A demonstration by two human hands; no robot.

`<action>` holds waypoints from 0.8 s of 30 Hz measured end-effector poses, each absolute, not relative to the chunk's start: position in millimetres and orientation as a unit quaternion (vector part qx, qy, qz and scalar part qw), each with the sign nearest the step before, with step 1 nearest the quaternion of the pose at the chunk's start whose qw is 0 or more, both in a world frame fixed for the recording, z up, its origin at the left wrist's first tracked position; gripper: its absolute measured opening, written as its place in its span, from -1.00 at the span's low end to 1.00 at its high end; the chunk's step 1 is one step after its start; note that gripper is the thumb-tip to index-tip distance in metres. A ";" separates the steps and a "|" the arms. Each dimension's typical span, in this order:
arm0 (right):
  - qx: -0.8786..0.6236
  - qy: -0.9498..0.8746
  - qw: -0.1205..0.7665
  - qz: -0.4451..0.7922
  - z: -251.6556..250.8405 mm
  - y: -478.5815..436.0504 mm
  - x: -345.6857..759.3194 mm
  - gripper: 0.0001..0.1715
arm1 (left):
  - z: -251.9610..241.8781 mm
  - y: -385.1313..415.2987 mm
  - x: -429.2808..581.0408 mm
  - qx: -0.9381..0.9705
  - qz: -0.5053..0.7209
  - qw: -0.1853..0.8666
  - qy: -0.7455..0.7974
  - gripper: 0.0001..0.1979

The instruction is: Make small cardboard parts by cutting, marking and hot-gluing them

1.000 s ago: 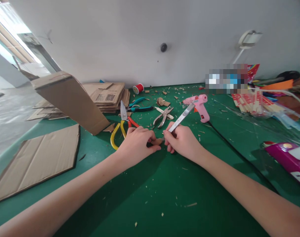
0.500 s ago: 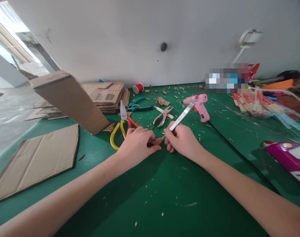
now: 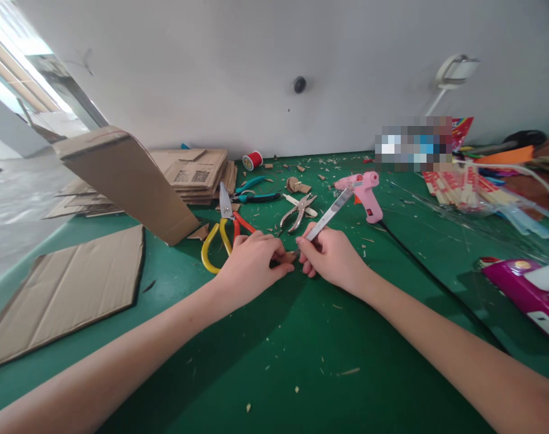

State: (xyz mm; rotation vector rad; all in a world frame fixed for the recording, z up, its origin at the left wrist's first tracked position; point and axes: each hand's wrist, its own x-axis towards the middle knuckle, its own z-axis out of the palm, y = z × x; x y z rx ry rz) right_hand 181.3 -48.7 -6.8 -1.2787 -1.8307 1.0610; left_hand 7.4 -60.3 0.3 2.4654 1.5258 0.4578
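Observation:
My left hand is closed on a small piece of cardboard, pinning it low over the green table; most of the piece is hidden by the fingers. In a pen-like grip, my right hand holds a slim silver craft knife. Its tip points down at the cardboard's right end, and its back end slants up to the right. Just behind my left hand lie scissors with red and yellow handles. A metal hole punch rests beyond both hands.
A pink glue gun with a black cord lies behind my right hand. Teal pliers and a red thread spool are farther back. Leftward stand a tall cardboard form, a cardboard sheet and stacked cardboard. A purple device sits right.
The knife's tip has shifted slightly left, closer against the cardboard, with my right hand moving a little that way. My left hand stays almost still.

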 end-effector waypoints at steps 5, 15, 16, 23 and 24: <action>-0.491 -0.696 0.334 0.404 -7.6 -48.9 181.4 -0.78 | 2.0 -61.1 7.8 0.835 0.143 0.097 0.523 -0.78; -0.485 -0.714 0.328 0.385 -6.7 -49.4 181.5 -0.78 | 0.8 -60.3 6.8 0.831 0.147 0.104 0.526 -0.79; -0.485 -0.715 0.325 0.385 -6.6 -49.5 181.6 -0.78 | 0.9 -60.3 6.9 0.830 0.149 0.105 0.527 -0.79; -0.481 -0.718 0.313 0.393 -4.7 -50.1 181.8 -0.81 | 1.5 -60.8 8.7 0.821 0.150 0.114 0.539 -0.82; -0.480 -0.716 0.314 0.397 -4.8 -49.8 182.0 -0.80 | 1.6 -61.0 8.8 0.821 0.150 0.113 0.539 -0.82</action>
